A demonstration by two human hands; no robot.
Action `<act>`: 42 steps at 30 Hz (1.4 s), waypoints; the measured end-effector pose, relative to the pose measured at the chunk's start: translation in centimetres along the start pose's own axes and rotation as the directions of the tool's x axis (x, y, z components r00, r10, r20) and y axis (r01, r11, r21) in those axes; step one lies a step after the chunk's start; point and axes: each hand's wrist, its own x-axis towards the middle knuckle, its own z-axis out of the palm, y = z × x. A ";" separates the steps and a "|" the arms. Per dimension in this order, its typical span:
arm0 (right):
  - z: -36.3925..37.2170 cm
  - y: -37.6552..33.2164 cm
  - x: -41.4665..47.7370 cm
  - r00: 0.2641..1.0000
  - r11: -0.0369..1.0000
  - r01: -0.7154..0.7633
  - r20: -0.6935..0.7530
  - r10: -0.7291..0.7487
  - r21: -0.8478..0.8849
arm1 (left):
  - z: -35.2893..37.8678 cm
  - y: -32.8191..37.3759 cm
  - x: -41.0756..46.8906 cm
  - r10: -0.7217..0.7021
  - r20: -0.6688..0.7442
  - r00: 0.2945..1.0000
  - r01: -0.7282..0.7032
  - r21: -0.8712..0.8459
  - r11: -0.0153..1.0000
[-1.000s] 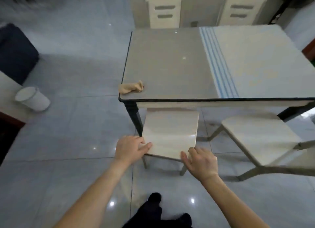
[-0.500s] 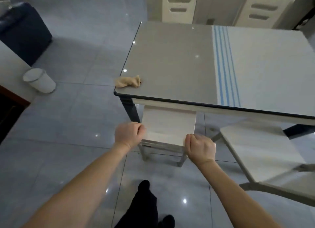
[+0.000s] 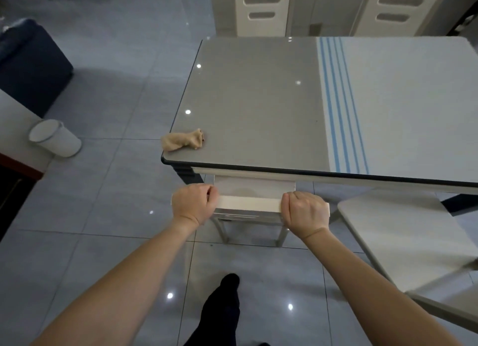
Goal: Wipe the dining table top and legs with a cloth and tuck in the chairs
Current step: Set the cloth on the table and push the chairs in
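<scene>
A glossy grey dining table [image 3: 258, 97] with blue stripes fills the upper right. A crumpled tan cloth [image 3: 183, 143] lies on its near left corner. A pale chair [image 3: 253, 193] sits mostly under the table's near edge; only the rear strip of its seat and its metal legs show. My left hand [image 3: 194, 205] grips the seat's left rear corner and my right hand [image 3: 305, 211] grips its right rear corner. A second pale chair [image 3: 403, 237] stands pulled out at the right, seat angled away from the table.
Two white chair backs [image 3: 262, 8] stand at the table's far side. A white bin [image 3: 55, 138] sits on the tiled floor at left, beside a dark blue seat [image 3: 31, 61]. My dark-socked foot [image 3: 227, 291] is below the chair.
Both hands have pushed the chair forward under the table; much more of its seat is hidden now. My fingers went from flat on the seat to curled on its rear edge.
</scene>
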 end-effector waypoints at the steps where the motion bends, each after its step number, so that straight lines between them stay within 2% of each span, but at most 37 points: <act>1: 0.3 0.3 0.4 1.000 1.000 0.004 0.002 -0.004 -0.009 | 0.0 0.1 0.5 0.001 0.000 1.000 -0.001 0.004 1.000; 8: 1.5 0.6 3.9 0.999 0.999 -0.032 0.002 0.033 -0.020 | 0.0 -0.4 4.6 0.010 -0.028 1.000 -0.010 -0.017 1.000; 18: 2.9 0.4 6.5 0.994 0.995 -0.086 0.064 0.089 -0.049 | -0.1 -1.5 8.0 0.055 0.017 0.998 -0.054 -0.034 0.998; 21: 2.0 -0.4 6.8 0.979 0.989 -0.132 0.147 0.141 -0.073 | -0.3 -1.8 8.0 0.067 0.049 0.997 -0.065 -0.050 0.997; 24: 1.0 -1.3 7.2 0.928 0.972 -0.186 0.298 0.222 -0.143 | -1.0 -1.7 7.9 0.078 0.094 0.993 -0.069 -0.097 0.993; 26: 0.4 -1.7 7.2 0.907 0.956 -0.294 0.311 0.283 -0.013 | -1.3 -2.0 8.0 0.113 0.151 0.982 -0.095 -0.120 0.988; 28: -0.5 -2.6 6.2 0.872 0.848 -0.473 0.260 0.414 0.237 | -1.6 -2.6 8.2 0.168 0.214 0.962 -0.122 -0.212 0.970; 30: -2.0 -3.8 4.3 0.755 0.615 -0.640 0.228 0.615 0.461 | -1.5 -3.2 8.0 0.250 0.222 0.942 -0.146 -0.401 0.905; 32: -3.6 -4.8 1.2 0.634 0.395 -0.686 0.236 0.736 0.611 | -1.7 -2.5 7.0 0.343 0.176 0.923 -0.202 -0.536 0.820; 35: -5.9 -5.7 -5.1 0.502 0.238 -0.700 0.227 0.835 0.674 | -1.8 -0.2 4.1 0.473 0.019 0.881 -0.360 -0.620 0.697; 37: -7.7 -6.4 -10.0 0.357 0.112 -0.715 0.222 0.907 0.690 | -1.5 1.7 1.6 0.516 0.019 0.856 -0.357 -0.700 0.619; 40: -10.4 -8.1 -18.0 0.087 -0.137 -0.702 0.274 0.958 0.699 | -0.2 5.1 -2.1 0.546 0.275 0.792 -0.154 -0.775 0.613; 42: -11.9 -9.6 -23.5 -0.112 -0.308 -0.658 0.315 0.943 0.687 | 1.7 7.1 -4.4 0.582 0.473 0.662 -0.065 -0.737 0.673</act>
